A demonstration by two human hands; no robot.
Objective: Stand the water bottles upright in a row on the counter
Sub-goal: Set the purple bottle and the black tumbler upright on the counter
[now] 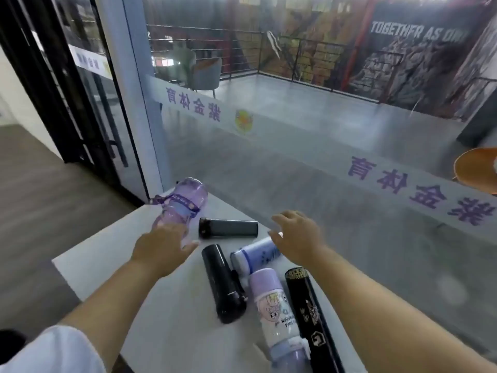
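Several bottles lie on their sides on the white counter. My left hand grips the lower end of a clear purple bottle with a strap, tilted up off the counter. Beside it lies a dark grey flask. A black flask lies in the middle, a white-and-blue bottle next to it. My right hand hovers with fingers spread over the far end of that bottle. Nearer me lie a white bottle with a lilac cap and cartoon print and a tall black bottle with gold print.
A glass wall with purple lettering runs along the counter's far edge. The counter's left edge drops to a wooden floor. A black-framed glass door stands at the left. An orange round seat shows at the right.
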